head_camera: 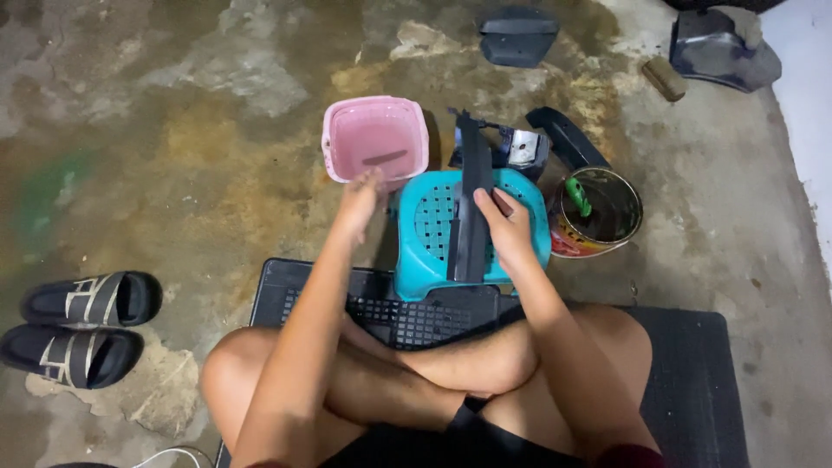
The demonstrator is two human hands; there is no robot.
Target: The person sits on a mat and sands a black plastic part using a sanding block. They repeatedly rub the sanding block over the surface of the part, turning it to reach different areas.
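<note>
1. While the person sits cross-legged on a black mat (693, 364) on the floor, the right hand (507, 230) holds a long black plastic strip (472, 199). The fingers curl round its right edge and press it down, so this hand is closed on the strip.
2. The strip lies flat along the top of a small teal stool (425, 251). The stool works like a little desk here, so I think the strip rests there to keep it steady.
3. The left hand (362, 198) reaches to the near rim of a pink basket (374, 139). Its fingers look loosely bent and hold nothing. I cannot tell if they touch the rim or just hang over it.
4. Inside the pink basket lies one small dark thing, too blurry to name.
5. Just right of the stool stands an open tin can (607, 212) with a green-handled tool (578, 195) poking out of it. It is close to the right hand, so it is easy to grab.
6. Behind the stool lie more dark plastic parts (568, 139), and one of them has a shiny grey patch. They crowd the spot past the strip's far end.
7. Farther back on the stained concrete floor (173, 130) sit two more dark pieces (518, 35) and a small brown block (664, 78).
8. Well off to the left lie two black sandals (82, 325). They are not in the way.
</note>
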